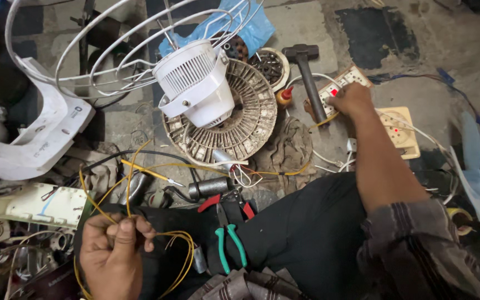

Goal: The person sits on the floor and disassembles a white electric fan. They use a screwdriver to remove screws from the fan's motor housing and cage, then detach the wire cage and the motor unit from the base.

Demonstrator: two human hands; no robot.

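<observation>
The left hand point(112, 250) is closed in a loose fist at the lower left, thumb pressed over the curled fingers, pinching a bundle of thin yellow wires point(131, 222). The right hand point(352, 100) is stretched out to the upper right, fingers bent down and resting on a beige socket board point(344, 82) with a red switch; whether it grips anything there cannot be told, as the back of the hand hides the fingertips.

The yellow wires rise from the left fist in several slim strands, fan out upward toward the middle of the floor, and loop below the hand in a curl across the person's dark lap. One strand runs on to the right, across a grey rag point(287, 147), toward the socket board.

Just right of the loop, on the lap, lie green-handled pliers point(230, 241), and above them red-handled pliers point(223, 201) beside a small grey metal cylinder point(209, 187). Beyond these, in the middle of the floor, a round motor stator point(248, 119) lies flat with a white fan motor housing point(193, 83) tilted on top of it. A white wire fan guard point(95, 50) spreads across the upper left. A hammer point(309, 75) lies just left of the socket board, with a small glue bottle point(284, 95) near its handle. A second, square socket plate point(402, 130) sits right of the outstretched forearm, and a pale blue fan blade point(476, 166) lies at the right edge.
</observation>
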